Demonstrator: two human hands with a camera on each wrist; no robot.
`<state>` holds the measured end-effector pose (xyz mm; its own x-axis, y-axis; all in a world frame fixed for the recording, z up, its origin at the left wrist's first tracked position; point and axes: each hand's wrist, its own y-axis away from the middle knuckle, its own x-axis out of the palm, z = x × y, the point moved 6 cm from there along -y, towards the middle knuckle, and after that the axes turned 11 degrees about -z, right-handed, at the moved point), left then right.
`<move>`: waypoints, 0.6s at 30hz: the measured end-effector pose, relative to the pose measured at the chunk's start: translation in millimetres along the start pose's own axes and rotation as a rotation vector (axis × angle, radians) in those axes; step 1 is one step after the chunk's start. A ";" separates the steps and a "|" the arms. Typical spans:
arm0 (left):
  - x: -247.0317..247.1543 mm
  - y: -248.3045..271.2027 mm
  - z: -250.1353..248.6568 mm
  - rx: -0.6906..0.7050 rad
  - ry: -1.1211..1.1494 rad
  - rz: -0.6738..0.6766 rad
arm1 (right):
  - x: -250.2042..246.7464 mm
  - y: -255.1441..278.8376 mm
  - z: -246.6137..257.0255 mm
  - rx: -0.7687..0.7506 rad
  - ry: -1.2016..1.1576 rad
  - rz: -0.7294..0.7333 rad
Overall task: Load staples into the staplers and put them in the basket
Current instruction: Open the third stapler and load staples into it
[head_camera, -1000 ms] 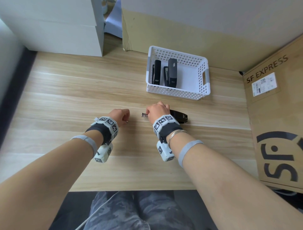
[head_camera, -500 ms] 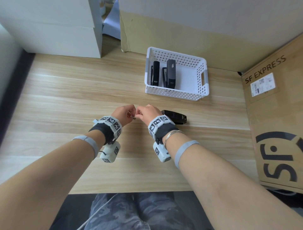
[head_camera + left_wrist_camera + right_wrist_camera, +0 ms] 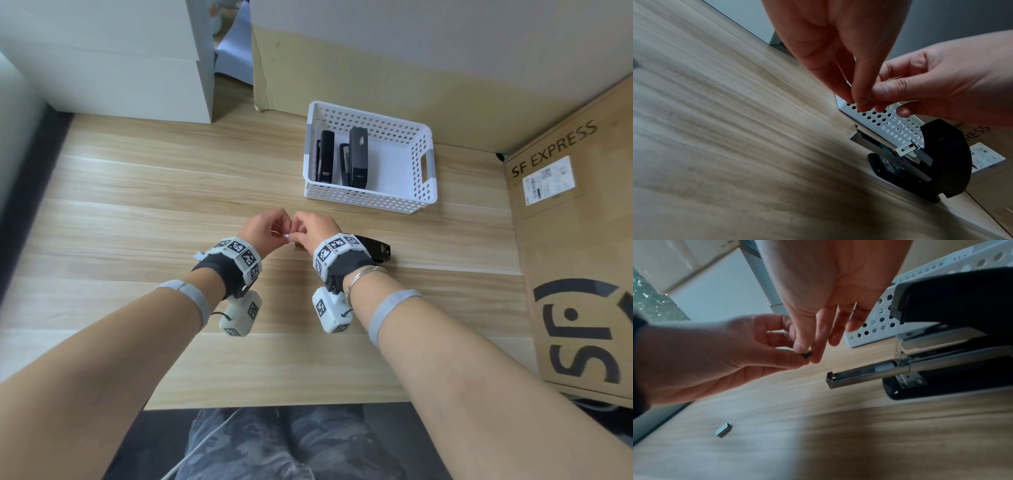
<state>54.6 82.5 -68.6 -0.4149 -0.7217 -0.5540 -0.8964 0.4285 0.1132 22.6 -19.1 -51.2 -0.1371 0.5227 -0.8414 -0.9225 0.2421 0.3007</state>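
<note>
Above the wooden table my left hand (image 3: 279, 229) and right hand (image 3: 298, 233) meet, and both pinch one short strip of staples (image 3: 806, 354) between their fingertips. Just right of them a black stapler (image 3: 375, 251) lies on the table, partly hidden by my right wrist. Its metal staple tray (image 3: 863, 375) is slid out at the front, with the top arm (image 3: 947, 155) raised. Behind it stands the white perforated basket (image 3: 370, 205), holding two black staplers (image 3: 326, 156) (image 3: 358, 157) side by side at its left end.
A small loose piece of staples (image 3: 723, 431) lies on the table near my left hand. White boxes (image 3: 120, 68) stand at the back left. A cardboard panel (image 3: 376, 85) rises behind the basket, and an SF Express carton (image 3: 575, 240) walls the right side.
My right hand left the stapler's tray and moved left to meet my left hand. Both hands have lifted slightly and now pinch the staple strip together.
</note>
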 end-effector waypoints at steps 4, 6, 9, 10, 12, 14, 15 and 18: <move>1.5 -0.9 1.4 -0.028 -0.037 0.004 | -7.2 -2.8 -5.5 -0.026 0.091 -0.020; 1.5 -0.4 5.5 -0.044 -0.077 0.005 | -12.1 -2.6 -11.3 -0.042 0.190 -0.024; 2.9 2.4 12.6 -0.086 -0.077 0.040 | -16.0 0.7 -15.7 -0.087 0.319 -0.029; 3.6 3.6 14.7 -0.108 -0.073 0.056 | -14.5 1.5 -16.1 -0.106 0.343 -0.033; 5.5 4.6 18.2 -0.140 -0.066 0.079 | -9.7 2.4 -16.0 -0.130 0.374 -0.032; 6.6 4.9 19.5 -0.155 -0.049 0.096 | -4.3 2.5 -16.3 -0.142 0.402 -0.023; 6.9 5.1 19.8 -0.158 -0.038 0.102 | -1.7 1.9 -17.6 -0.139 0.414 -0.014; 7.6 4.6 20.4 -0.146 -0.024 0.100 | 3.5 0.3 -22.5 -0.141 0.463 -0.020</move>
<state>50.5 90.1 -89.1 -0.5007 -0.6656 -0.5534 -0.8648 0.4123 0.2866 13.7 -35.6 -64.2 -0.2358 0.0922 -0.9674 -0.9621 0.1179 0.2458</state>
